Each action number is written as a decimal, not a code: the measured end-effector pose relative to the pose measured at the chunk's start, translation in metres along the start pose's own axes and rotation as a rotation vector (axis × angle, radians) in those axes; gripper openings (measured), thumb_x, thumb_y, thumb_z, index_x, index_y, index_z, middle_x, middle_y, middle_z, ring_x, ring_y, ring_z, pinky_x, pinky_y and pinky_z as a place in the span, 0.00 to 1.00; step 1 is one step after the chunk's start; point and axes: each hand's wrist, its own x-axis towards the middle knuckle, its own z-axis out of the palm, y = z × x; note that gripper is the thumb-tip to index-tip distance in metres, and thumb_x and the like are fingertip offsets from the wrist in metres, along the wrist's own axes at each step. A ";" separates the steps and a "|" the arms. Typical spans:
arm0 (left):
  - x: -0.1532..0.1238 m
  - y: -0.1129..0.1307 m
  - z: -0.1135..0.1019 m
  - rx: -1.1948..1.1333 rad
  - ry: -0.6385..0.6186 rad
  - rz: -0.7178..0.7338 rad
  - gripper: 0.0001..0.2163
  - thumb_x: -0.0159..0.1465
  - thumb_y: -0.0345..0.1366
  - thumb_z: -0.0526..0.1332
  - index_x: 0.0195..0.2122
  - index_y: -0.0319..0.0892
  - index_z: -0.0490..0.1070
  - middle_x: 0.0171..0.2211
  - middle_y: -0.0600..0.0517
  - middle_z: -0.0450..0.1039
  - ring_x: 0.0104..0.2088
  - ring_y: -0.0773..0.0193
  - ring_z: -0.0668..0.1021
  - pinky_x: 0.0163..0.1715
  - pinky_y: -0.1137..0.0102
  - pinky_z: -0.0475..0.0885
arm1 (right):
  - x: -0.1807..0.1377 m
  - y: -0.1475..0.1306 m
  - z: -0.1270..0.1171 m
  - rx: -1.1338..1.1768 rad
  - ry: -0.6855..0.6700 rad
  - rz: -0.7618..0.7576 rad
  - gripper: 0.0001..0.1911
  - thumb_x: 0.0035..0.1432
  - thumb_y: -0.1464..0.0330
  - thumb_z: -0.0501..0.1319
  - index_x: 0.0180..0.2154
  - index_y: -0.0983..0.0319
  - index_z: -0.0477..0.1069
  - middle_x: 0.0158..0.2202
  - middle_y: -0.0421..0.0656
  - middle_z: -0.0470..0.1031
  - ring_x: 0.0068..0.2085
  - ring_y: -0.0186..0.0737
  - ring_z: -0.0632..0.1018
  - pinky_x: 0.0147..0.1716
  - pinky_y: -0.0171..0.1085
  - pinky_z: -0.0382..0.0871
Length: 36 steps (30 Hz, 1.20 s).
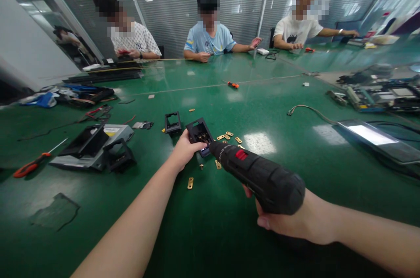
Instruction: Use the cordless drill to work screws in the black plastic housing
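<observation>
My right hand (288, 221) grips a black cordless drill (262, 173) with a red switch on top. The drill's chuck end points left, right at a small black plastic housing (197, 127) with brass parts inside. My left hand (185, 151) is closed around the near left side of that housing and steadies it on the table. Whether the bit touches anything inside cannot be made out. Several brass plates (229, 133) lie just beyond the chuck. A single brass plate (190, 182) and a small brass screw (201, 166) rest nearer to me.
A black frame (172, 123) stands behind my left hand. To the left are a metal drive case (82, 155), another black frame (120, 158) and a screwdriver (31, 166). A lit flat device (377, 136) and circuit boards (390, 94) lie right. Three people sit across the green table (147, 234).
</observation>
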 end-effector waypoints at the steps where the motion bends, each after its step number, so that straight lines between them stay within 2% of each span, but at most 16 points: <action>1: 0.000 0.000 0.000 0.022 0.010 0.008 0.28 0.44 0.30 0.75 0.47 0.42 0.71 0.43 0.48 0.81 0.47 0.49 0.82 0.56 0.52 0.73 | 0.000 0.002 0.000 -0.001 0.004 -0.009 0.09 0.55 0.70 0.65 0.36 0.61 0.66 0.27 0.39 0.74 0.27 0.39 0.74 0.27 0.37 0.69; 7: 0.001 0.002 -0.005 0.092 -0.010 0.001 0.28 0.44 0.34 0.77 0.46 0.41 0.72 0.44 0.47 0.82 0.48 0.48 0.82 0.56 0.52 0.73 | -0.001 0.015 0.000 -0.030 0.014 -0.052 0.17 0.54 0.73 0.68 0.46 0.63 0.70 0.27 0.35 0.74 0.26 0.36 0.74 0.27 0.35 0.69; 12: 0.000 0.003 -0.011 0.063 0.001 -0.015 0.27 0.44 0.35 0.78 0.46 0.41 0.73 0.44 0.47 0.82 0.48 0.48 0.81 0.56 0.54 0.72 | 0.002 0.010 0.000 0.038 0.024 -0.075 0.16 0.53 0.72 0.68 0.44 0.63 0.69 0.27 0.36 0.74 0.27 0.37 0.75 0.28 0.36 0.70; 17: 0.002 -0.006 -0.018 -0.044 -0.008 0.004 0.22 0.50 0.35 0.71 0.48 0.42 0.74 0.43 0.50 0.80 0.44 0.54 0.80 0.51 0.59 0.72 | 0.003 0.003 0.001 0.130 0.044 -0.076 0.15 0.50 0.72 0.68 0.40 0.63 0.68 0.29 0.38 0.74 0.27 0.37 0.74 0.25 0.35 0.67; 23: 0.003 -0.012 -0.021 -0.031 0.026 0.041 0.29 0.48 0.36 0.73 0.53 0.44 0.71 0.46 0.49 0.78 0.49 0.54 0.78 0.52 0.61 0.71 | 0.006 0.001 0.002 0.207 0.031 -0.048 0.16 0.48 0.72 0.68 0.40 0.62 0.68 0.29 0.37 0.72 0.26 0.37 0.73 0.24 0.34 0.65; 26: 0.004 -0.011 -0.025 -0.018 0.098 0.073 0.28 0.50 0.38 0.70 0.53 0.44 0.69 0.47 0.49 0.76 0.47 0.55 0.78 0.46 0.63 0.72 | 0.006 0.003 0.002 0.211 0.031 -0.044 0.17 0.48 0.72 0.69 0.40 0.62 0.68 0.29 0.37 0.71 0.27 0.36 0.72 0.25 0.34 0.65; 29: 0.005 -0.005 -0.030 -0.003 0.255 0.065 0.23 0.55 0.42 0.65 0.52 0.45 0.67 0.42 0.51 0.73 0.37 0.61 0.77 0.35 0.68 0.71 | 0.006 0.005 0.002 0.218 0.035 -0.070 0.17 0.48 0.72 0.69 0.41 0.63 0.69 0.30 0.37 0.71 0.28 0.36 0.72 0.26 0.35 0.66; 31: 0.005 -0.001 -0.032 0.017 0.313 0.055 0.20 0.58 0.45 0.63 0.50 0.45 0.67 0.38 0.53 0.71 0.31 0.64 0.75 0.30 0.70 0.68 | 0.006 0.006 0.002 0.213 0.038 -0.093 0.17 0.48 0.72 0.69 0.41 0.62 0.69 0.31 0.37 0.72 0.27 0.36 0.72 0.26 0.35 0.66; 33: 0.003 0.003 -0.031 0.067 0.268 0.066 0.19 0.59 0.47 0.63 0.48 0.44 0.70 0.38 0.52 0.72 0.32 0.63 0.76 0.30 0.70 0.68 | 0.007 0.007 0.002 0.208 0.044 -0.101 0.17 0.48 0.73 0.69 0.41 0.62 0.69 0.30 0.37 0.73 0.27 0.35 0.72 0.26 0.35 0.66; 36: -0.002 0.005 -0.023 0.137 0.157 0.080 0.19 0.57 0.46 0.69 0.46 0.42 0.75 0.42 0.48 0.77 0.42 0.57 0.79 0.38 0.67 0.72 | 0.007 0.006 0.003 0.223 0.044 -0.094 0.18 0.48 0.73 0.69 0.42 0.62 0.69 0.30 0.36 0.72 0.27 0.35 0.71 0.26 0.34 0.65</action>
